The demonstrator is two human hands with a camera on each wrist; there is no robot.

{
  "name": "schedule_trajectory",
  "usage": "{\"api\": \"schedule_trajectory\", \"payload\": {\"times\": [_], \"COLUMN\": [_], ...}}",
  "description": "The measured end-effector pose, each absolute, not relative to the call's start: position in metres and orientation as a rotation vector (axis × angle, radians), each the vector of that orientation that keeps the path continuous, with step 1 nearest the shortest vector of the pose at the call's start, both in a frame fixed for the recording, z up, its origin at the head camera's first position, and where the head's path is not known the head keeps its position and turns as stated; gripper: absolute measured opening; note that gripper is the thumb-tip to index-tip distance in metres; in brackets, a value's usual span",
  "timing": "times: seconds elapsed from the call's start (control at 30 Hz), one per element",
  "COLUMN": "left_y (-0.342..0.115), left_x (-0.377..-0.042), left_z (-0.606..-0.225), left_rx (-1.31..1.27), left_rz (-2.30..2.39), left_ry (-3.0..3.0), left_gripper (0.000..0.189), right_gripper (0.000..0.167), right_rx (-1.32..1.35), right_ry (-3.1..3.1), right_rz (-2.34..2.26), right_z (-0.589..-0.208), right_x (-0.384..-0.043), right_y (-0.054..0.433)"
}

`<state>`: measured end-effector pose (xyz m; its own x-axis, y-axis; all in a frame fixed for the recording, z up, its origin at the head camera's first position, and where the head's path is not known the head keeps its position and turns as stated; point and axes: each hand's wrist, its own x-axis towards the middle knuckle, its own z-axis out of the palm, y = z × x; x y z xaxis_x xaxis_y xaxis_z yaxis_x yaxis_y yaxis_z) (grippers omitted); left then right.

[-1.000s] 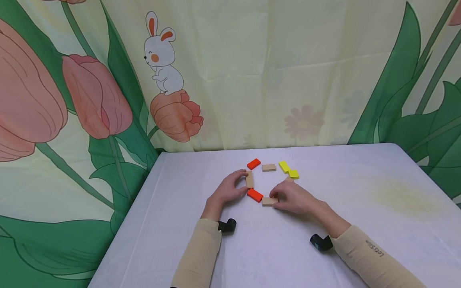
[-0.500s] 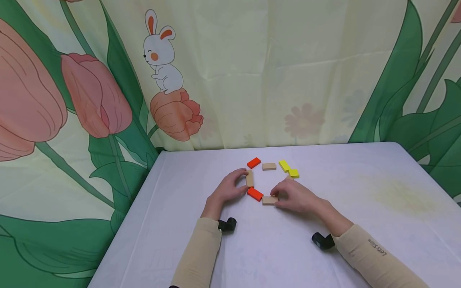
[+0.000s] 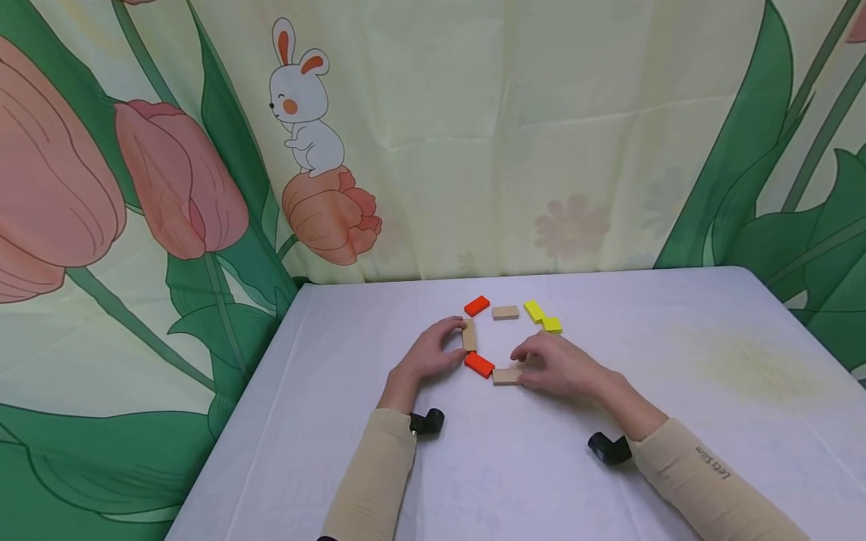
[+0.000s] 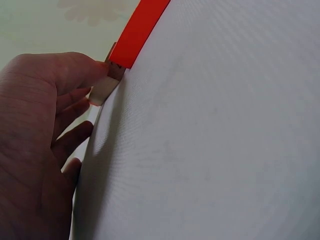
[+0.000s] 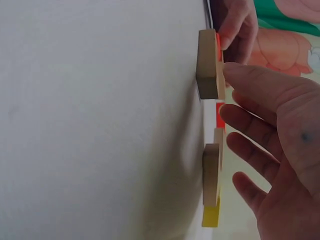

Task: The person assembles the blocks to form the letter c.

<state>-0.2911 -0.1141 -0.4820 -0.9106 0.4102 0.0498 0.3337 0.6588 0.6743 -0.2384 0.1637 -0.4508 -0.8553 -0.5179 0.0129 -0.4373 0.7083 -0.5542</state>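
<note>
White counter [image 3: 514,481] backed by flowered curtain [image 3: 440,135]. Two red blocks [image 3: 479,365], two yellow blocks [image 3: 534,312], four wooden blocks [image 3: 505,313], one pinched by left grip [image 3: 429,352]; right grip [image 3: 563,366] uncurled.

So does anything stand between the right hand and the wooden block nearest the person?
Nothing visible does: the right hand is at the right end of the wooden block; the nearer red block lies off the left end.
</note>
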Motion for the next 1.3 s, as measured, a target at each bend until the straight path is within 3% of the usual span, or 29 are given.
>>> {"api": "schedule_trajectory", "payload": {"times": [1.3], "left_y": [-0.114], "left_x": [-0.292], "left_z": [-0.484], "left_rx": [0.609], "left_rz": [1.084], "left_ry": [2.777], "left_gripper": [0.049], "right_gripper": [0.034], "right_rx": [-0.751], "right_ry": [2.797], "right_rz": [-0.977], "right_z": [-0.454], "right_x": [-0.274], "right_y": [0.196]}}
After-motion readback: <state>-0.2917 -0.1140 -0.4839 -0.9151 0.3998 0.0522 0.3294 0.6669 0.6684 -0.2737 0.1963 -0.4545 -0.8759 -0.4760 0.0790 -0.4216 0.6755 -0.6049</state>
